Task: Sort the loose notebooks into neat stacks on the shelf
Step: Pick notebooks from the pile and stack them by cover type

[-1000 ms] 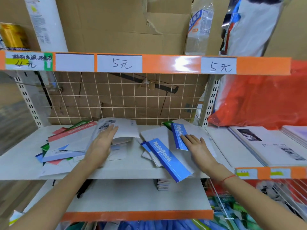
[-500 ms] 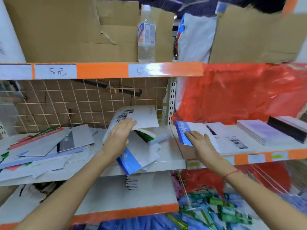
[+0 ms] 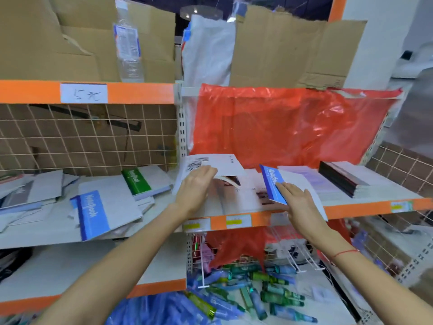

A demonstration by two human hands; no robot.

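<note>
Carrying notebooks to the shelf (image 3: pixel 351 207): left hand (image 3: pixel 196 184) is gripping a white notebook (image 3: pixel 225 166), right hand (image 3: pixel 297 200) is pressing flat on a blue notebook (image 3: pixel 273 184); next I'm squaring both onto stacks.

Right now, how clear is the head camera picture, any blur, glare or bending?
Head view: wide-angle bending bows the orange shelf edge; motion blur smears the price label and the right border; the red plastic sheet shows shiny glare; left hand and right hand stay fairly sharp.
</note>
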